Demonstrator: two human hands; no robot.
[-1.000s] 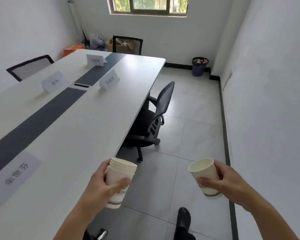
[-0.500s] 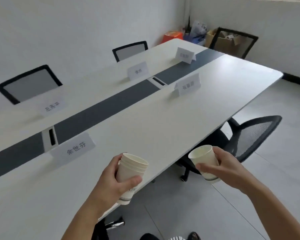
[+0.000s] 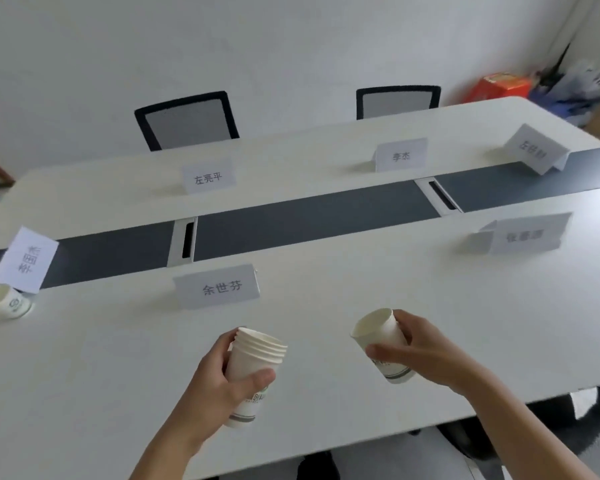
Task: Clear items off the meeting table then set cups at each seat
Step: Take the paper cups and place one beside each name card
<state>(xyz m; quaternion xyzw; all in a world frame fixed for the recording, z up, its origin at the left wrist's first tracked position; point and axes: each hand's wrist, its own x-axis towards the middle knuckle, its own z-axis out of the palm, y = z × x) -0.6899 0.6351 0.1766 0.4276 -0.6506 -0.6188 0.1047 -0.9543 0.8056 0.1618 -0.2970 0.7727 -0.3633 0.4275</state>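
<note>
I see the left hand (image 3: 222,379), grip wrapped round the cup stack (image 3: 253,368), kept as supply. The right hand (image 3: 426,351) grips a single cup (image 3: 378,337) (tilted) over the bench (image 3: 395,299), likely for the name card (image 3: 219,287) seat.

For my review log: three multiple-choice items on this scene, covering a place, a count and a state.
1. Where does the lone white paper cup stand on the white meeting table? A. far left end B. dark centre strip C. right end
2. How many white paper name cards are on it? A. three B. six C. nine
3. The single white paper cup in the right hand is: A. set down B. crushed C. held tilted
Key: 1 A, beside the leftmost card. 2 B, six show. 3 C, gripped above the table; the left hand holds a stack of cups.
</note>
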